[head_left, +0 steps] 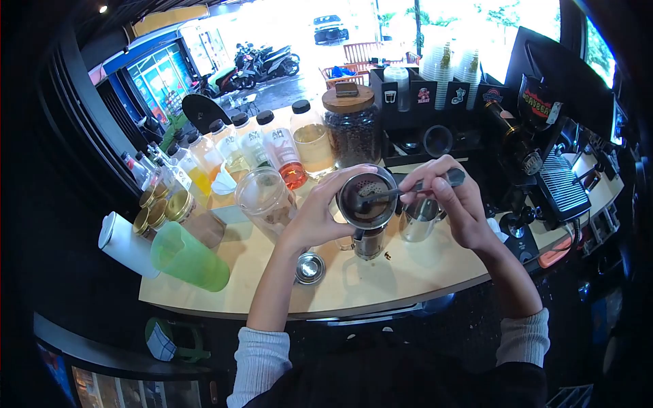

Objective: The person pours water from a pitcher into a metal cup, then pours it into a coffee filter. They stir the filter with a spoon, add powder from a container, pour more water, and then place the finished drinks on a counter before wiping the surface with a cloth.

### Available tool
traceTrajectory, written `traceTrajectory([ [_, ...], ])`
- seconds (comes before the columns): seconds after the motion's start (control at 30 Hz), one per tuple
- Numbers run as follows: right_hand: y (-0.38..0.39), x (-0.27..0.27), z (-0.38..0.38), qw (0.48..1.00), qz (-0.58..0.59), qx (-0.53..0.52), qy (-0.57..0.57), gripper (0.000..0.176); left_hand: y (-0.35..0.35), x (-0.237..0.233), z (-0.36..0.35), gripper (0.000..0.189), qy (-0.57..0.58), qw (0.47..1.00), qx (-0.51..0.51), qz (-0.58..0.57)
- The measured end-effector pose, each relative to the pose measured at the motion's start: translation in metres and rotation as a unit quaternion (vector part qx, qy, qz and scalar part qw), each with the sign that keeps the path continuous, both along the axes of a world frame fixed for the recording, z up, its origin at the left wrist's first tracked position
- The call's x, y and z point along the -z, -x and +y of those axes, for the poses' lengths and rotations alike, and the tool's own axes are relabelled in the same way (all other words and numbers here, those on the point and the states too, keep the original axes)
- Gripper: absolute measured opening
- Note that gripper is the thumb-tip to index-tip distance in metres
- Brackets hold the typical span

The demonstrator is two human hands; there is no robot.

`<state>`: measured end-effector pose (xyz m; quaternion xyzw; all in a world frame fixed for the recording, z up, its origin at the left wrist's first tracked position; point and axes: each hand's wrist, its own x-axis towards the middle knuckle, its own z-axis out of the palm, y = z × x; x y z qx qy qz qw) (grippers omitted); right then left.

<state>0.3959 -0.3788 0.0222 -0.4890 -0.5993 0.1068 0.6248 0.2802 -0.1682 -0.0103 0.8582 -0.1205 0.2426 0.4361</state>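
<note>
My left hand (318,216) is wrapped round a round metal cup (368,221) with a dark inside, tilted so its mouth faces me. In my right hand (449,197) is a dark-handled spoon (391,194), its tip inside the cup. Below the cup stands a small metal and glass vessel (369,246), partly hidden by it. A clear glass (418,223) is just under my right hand. Left of the vessel, a round silver lid (310,268) lies on the wooden counter (340,296). A clear jar (264,197) stands beside my left hand.
Capped bottles (280,146) and a coffee bean jar (352,129) line the counter's back. At left are a green pitcher (190,257), a white container (128,241) and gold-lidded jars (180,204). Stacked cups (439,75) and a coffee machine (558,180) are at right.
</note>
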Motion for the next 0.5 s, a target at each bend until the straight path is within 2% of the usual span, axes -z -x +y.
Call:
traceTrajectory([
  [0.1,-0.006,0.000,0.001,0.999,-0.004,-0.043,0.023,0.024,0.000,-0.002,0.000,0.083,-0.026,1.000,-0.010,0.003],
  [0.23,-0.003,-0.007,0.002,0.999,0.033,-0.014,0.025,0.025,0.001,-0.004,-0.001,0.084,-0.016,1.000,0.002,0.007],
  [0.3,-0.005,-0.009,0.004,0.996,0.049,-0.050,0.057,0.024,0.002,-0.006,-0.002,0.083,-0.025,1.000,-0.011,0.002],
  [0.5,-0.006,-0.011,0.009,0.993,0.093,-0.043,0.054,0.027,0.001,-0.005,-0.001,0.083,-0.038,0.999,-0.006,0.000],
])
